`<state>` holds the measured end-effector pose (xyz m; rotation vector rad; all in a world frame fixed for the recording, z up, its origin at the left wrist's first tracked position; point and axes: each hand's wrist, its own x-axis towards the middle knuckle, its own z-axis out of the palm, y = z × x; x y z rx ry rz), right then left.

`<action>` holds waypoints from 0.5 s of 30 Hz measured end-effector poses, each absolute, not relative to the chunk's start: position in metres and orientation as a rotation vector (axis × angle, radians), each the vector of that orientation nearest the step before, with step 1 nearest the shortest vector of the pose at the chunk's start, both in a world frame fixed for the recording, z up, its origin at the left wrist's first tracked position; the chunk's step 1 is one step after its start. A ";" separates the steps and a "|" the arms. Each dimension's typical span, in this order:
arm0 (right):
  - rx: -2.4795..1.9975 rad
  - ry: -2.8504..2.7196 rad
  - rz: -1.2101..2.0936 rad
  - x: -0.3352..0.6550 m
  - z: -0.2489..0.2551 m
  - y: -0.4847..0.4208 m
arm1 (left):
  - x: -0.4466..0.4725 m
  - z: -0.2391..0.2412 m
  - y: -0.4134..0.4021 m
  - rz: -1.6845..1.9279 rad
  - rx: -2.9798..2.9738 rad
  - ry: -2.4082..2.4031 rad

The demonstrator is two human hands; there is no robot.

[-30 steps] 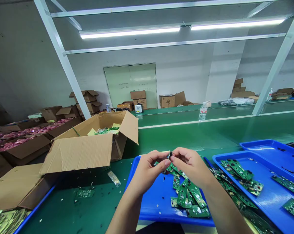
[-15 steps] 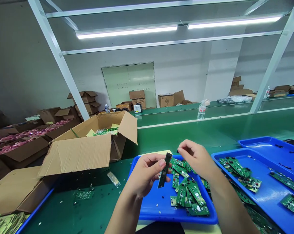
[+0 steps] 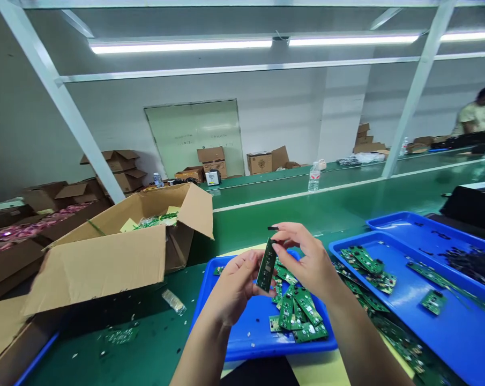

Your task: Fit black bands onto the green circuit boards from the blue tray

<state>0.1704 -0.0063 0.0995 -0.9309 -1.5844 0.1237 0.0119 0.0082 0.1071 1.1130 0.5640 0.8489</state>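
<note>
My left hand (image 3: 237, 281) grips a narrow green circuit board (image 3: 267, 266) between thumb and fingers, tilted upright over a blue tray. At the board's upper end, my right hand (image 3: 302, 254) is closed in a pinch, its thumb close to or touching the edge. A small black part (image 3: 273, 228) shows at its fingertips; its exact kind is too small to tell. Below, several green circuit boards (image 3: 302, 311) lie heaped on the right side of the blue tray (image 3: 242, 351).
To the right, another blue tray (image 3: 403, 305) carries boards, and a farther one (image 3: 411, 219) holds black parts (image 3: 473, 265). Loose boards (image 3: 398, 335) lie between trays. An open cardboard box (image 3: 109, 265) stands left. A water bottle (image 3: 314, 177) stands behind; a person (image 3: 477, 115) is at far right.
My right hand has come down and left to the upper end of the board with the small black part. The board's face has turned more toward me. The view has swung right, showing a person.
</note>
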 end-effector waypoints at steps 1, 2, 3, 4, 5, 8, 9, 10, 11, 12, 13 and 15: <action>-0.986 -1.556 0.137 0.179 0.097 -0.002 | 0.011 0.107 0.010 0.857 1.126 0.565; -1.060 -1.525 0.150 0.191 0.092 0.002 | 0.009 0.108 0.012 0.871 1.136 0.567; -1.155 -1.491 0.159 0.205 0.085 0.005 | 0.006 0.109 0.014 0.886 1.145 0.568; -1.269 -1.457 0.166 0.222 0.076 0.008 | 0.004 0.110 0.016 0.901 1.153 0.564; -1.413 -1.411 0.163 0.241 0.065 0.008 | 0.001 0.111 0.017 0.913 1.163 0.556; -1.867 -1.186 0.097 0.300 0.028 -0.002 | -0.005 0.116 0.018 0.943 1.194 0.525; -1.945 -1.115 0.077 0.318 0.017 -0.008 | -0.006 0.117 0.018 0.945 1.205 0.515; -2.023 -1.045 0.056 0.332 0.008 -0.015 | -0.007 0.118 0.018 0.941 1.217 0.506; -2.090 -0.978 0.038 0.343 0.001 -0.022 | -0.008 0.119 0.017 0.933 1.229 0.499; -2.144 -0.928 0.028 0.351 -0.004 -0.029 | -0.008 0.120 0.017 0.926 1.239 0.494; -2.188 -0.889 0.024 0.356 -0.007 -0.034 | -0.007 0.121 0.017 0.916 1.248 0.490; -2.250 -0.840 0.029 0.362 -0.011 -0.043 | -0.005 0.121 0.019 0.890 1.267 0.484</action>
